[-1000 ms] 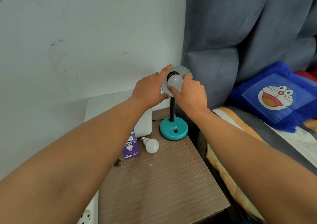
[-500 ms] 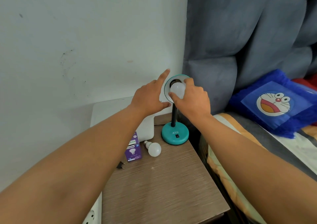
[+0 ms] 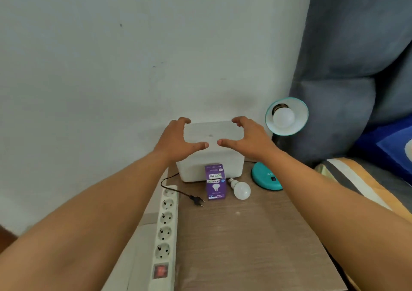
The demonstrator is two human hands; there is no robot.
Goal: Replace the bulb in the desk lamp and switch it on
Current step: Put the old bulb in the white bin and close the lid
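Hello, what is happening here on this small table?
A person is changing a desk lamp's bulb. One bulb sits in the teal lamp shade, unlit. Both hands, left hand and right hand, hover open and empty over a white box. Another bulb lies beside its purple carton. The black plug lies unplugged near the power strip.

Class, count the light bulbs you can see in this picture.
2: one bulb sits in the lamp shade; a loose bulb lies on the table beside the purple box, whose contents are hidden.
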